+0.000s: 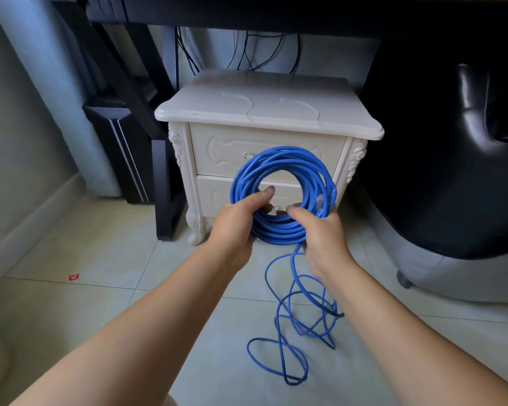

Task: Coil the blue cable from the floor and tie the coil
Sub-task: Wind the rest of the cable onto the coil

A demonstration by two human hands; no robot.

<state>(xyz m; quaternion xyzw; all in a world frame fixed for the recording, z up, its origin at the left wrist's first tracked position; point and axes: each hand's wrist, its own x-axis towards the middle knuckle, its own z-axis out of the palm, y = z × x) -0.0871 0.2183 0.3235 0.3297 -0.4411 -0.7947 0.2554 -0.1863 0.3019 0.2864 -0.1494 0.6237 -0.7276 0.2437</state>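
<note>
Blue cable [282,168] coiled upright, left hand [235,224] and right hand [323,238] fingers clasping its six o'clock arc, loose loops [291,332] on floor [100,288] below.

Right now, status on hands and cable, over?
Left hand and right hand both gripping blue coil. Loose cable trails on floor, untied. White nightstand close behind.

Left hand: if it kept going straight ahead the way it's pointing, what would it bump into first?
Probably the lower drawer of the white nightstand, just behind the coil that the left hand grips. Depth is hard to judge.
</note>
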